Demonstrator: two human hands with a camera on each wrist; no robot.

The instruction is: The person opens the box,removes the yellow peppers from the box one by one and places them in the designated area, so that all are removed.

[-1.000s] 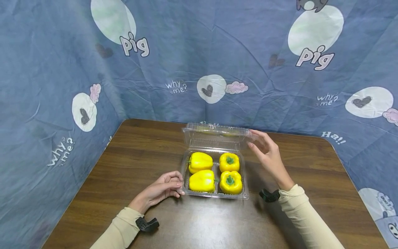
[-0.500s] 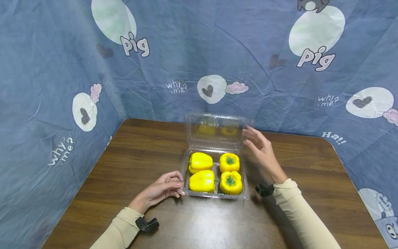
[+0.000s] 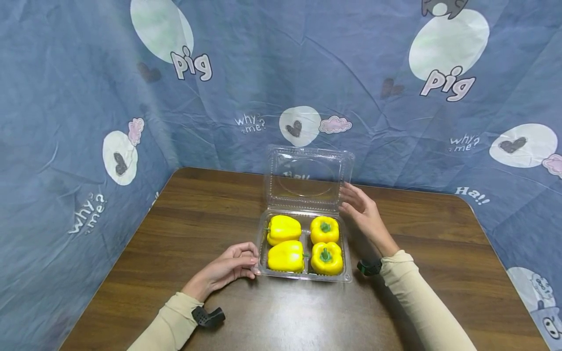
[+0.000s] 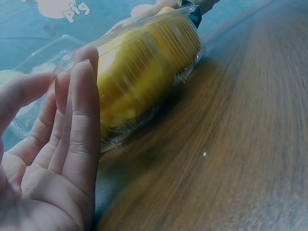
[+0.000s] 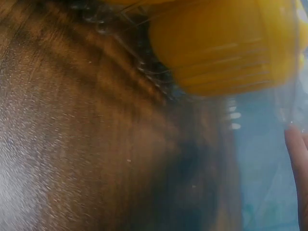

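A clear plastic clamshell box (image 3: pixel 303 278) rests on the table with its lid (image 3: pixel 307 192) tipped up and back. Inside the base are several yellow bell peppers: two lie on their sides at left (image 3: pixel 286 256), and two at right (image 3: pixel 327 261) show green stems upward. My left hand (image 3: pixel 230 265) pinches the box's left rim near the front corner, thumb against fingers (image 4: pixel 83 115) in the left wrist view. Beside the lid's right edge, low down, is my right hand (image 3: pixel 364 214), fingers extended and lightly bent. Only its fingertip (image 5: pixel 294 142) shows in the right wrist view, close to the clear plastic.
The brown wooden table (image 3: pixel 184 214) extends around the box on all sides. Behind and to the left hangs a blue printed cloth (image 3: pixel 246 73), close to the table's back edge. Black wrist devices (image 3: pixel 208 317) are worn on both sleeves.
The lid has swung up and back from its half-folded position to nearly upright. My right hand has moved left and slightly down along its edge. The left hand stays at the rim.
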